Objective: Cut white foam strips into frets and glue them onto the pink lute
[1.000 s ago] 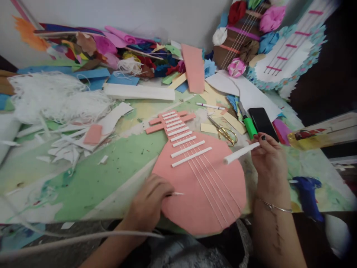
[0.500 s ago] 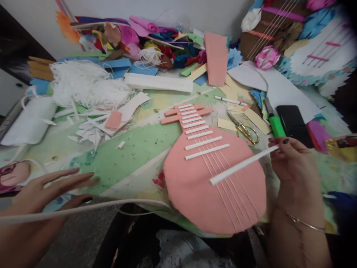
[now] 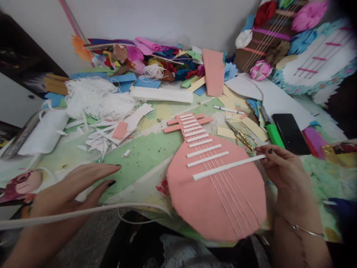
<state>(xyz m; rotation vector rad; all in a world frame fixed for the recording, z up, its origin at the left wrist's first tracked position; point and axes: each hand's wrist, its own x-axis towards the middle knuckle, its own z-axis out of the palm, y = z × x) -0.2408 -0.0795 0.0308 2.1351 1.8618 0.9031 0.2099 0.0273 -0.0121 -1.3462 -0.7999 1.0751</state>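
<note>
A pink cardboard lute (image 3: 195, 201) lies at the table's front edge, with white strings running down its round body and several white strips (image 3: 208, 159) across its neck and upper body. Between thumb and fingers, my right hand (image 3: 281, 167) pinches one end of a long white paper strip (image 3: 228, 168). That strip spans the lute's body below the other strips; whether it touches the strings I cannot tell. On the left, my left hand (image 3: 72, 190) is held with thumb and fingers apart and nothing between them. A white cord (image 3: 125, 206) passes in front of its wrist.
Gold-handled scissors (image 3: 245, 140), a green cutter knife (image 3: 273, 132) and a black phone (image 3: 291, 133) lie right of the lute. White yarn (image 3: 97, 96) and paper scraps (image 3: 102, 139) lie at the left. Coloured paper (image 3: 139, 56) is heaped along the wall.
The long strip has swung up and left, lying more level across the lute. My left hand has moved right toward the lute. The camera view has shifted slightly.
</note>
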